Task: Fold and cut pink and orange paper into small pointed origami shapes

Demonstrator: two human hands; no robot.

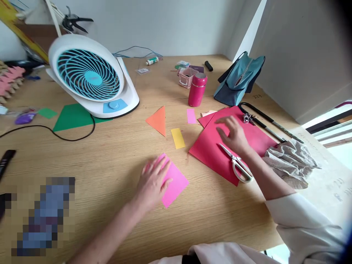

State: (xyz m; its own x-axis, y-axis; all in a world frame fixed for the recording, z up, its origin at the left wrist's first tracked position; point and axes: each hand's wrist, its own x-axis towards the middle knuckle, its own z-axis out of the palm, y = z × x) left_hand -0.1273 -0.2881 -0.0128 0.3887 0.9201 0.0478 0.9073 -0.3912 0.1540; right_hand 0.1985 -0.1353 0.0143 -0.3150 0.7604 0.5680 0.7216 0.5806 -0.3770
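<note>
Flat on a square of pink paper (176, 183) lies my left hand (154, 179), its fingers stretched out. My right hand (233, 134) hovers above sheets of red paper (213, 157), fingers apart and nothing in them. Just below it, scissors (238, 163) with white handles rest on the red paper. Beyond my left hand are a yellow paper rectangle (178, 138), an orange paper triangle (158, 121) and a small pink paper rectangle (191, 116).
A white and blue fan (93, 79) stands at the back left on green paper (66, 118), its cord crossing the table. Further back are a pink flask (197, 90), a small pink basket (185, 78) and a blue bag (238, 80). Crumpled grey cloth (293, 161) lies right.
</note>
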